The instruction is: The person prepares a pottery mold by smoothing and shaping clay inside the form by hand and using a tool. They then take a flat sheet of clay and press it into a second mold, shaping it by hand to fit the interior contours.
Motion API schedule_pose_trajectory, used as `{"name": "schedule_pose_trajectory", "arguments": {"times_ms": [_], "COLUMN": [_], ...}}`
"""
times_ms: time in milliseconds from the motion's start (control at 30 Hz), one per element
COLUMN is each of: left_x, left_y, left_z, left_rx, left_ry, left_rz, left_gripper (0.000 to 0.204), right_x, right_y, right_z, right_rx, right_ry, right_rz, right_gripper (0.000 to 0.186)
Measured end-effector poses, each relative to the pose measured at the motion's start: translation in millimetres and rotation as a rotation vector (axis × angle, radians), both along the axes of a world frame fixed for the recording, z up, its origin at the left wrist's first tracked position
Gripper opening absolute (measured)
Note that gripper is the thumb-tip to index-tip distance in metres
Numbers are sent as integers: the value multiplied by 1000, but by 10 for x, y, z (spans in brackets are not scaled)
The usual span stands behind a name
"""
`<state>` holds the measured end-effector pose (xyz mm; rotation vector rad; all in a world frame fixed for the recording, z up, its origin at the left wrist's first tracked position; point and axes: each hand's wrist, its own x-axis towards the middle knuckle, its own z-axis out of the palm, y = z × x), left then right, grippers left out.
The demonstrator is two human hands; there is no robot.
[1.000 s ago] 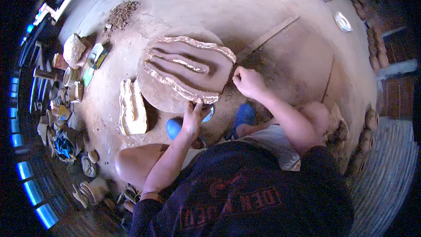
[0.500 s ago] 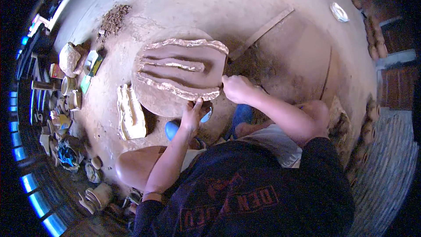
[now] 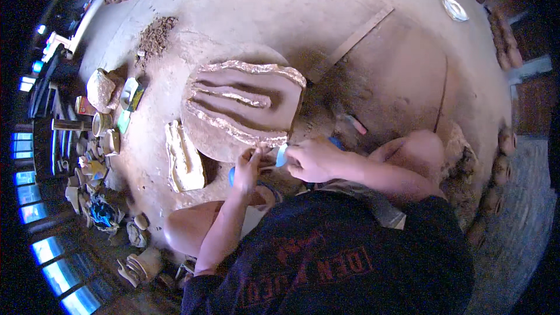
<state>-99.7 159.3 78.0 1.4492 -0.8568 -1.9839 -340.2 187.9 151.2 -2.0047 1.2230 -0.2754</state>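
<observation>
In front of me a brown clay slab (image 3: 277, 108) with wavy, rough-edged raised walls and a middle ridge lies on a round board (image 3: 213, 143). At its near edge, my right hand (image 3: 318, 160) is closed on a light-blue flat piece (image 3: 282, 155), whose exact kind I cannot make out. Just left of it, my left hand (image 3: 247, 169) has its fingers pinched together below the slab's near wall; what they hold, if anything, is too small to name. A pale, wavy-edged trough-shaped piece (image 3: 185, 160) rests on the ground left of the board.
Left lie a pale lump (image 3: 101, 90), an open carton (image 3: 131, 94) and several small pots. A flat wooden strip (image 3: 353, 44) lies at far right of the slab, a pinkish bar (image 3: 356, 124) nearer. Crumbled clay (image 3: 156, 36) is heaped at far left. My bent knees flank the work.
My right hand has left the slab's right edge and come down beside my left hand, taking the light-blue piece. My left hand has drawn slightly off the slab's near wall. The view has shifted a little.
</observation>
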Motion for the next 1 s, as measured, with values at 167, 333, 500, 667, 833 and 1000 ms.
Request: {"name": "schedule_pose_trajectory", "arguments": {"times_ms": [167, 333, 500, 667, 833, 1000], "left_x": [-290, -561, -109, 74, -73, 417], "left_y": [169, 57, 130, 73, 64, -190], "left_z": [726, 926, 10, -584, -245, -269], "left_rx": [-231, 107, 396, -164, -104, -81], "left_ry": [-234, 72, 57, -128, -150, -465], "left_rz": [-472, -517, -209, -175, 73, 207], "left_gripper": [51, 90, 100, 71, 59, 45], "right_x": [-16, -527, -1692, -3173, -3912, -3956], "right_y": [244, 207, -9, 150, 336, 65], "right_z": [-251, -29, 606, 462, -185, -326], "right_rx": [-377, -472, -608, -201, -177, 51], "right_ry": [-170, -136, 9, 411, 789, -191], "right_rz": [-116, -164, -697, -922, -755, -1213], "right_gripper": [61, 18, 15, 42, 51, 31]}}
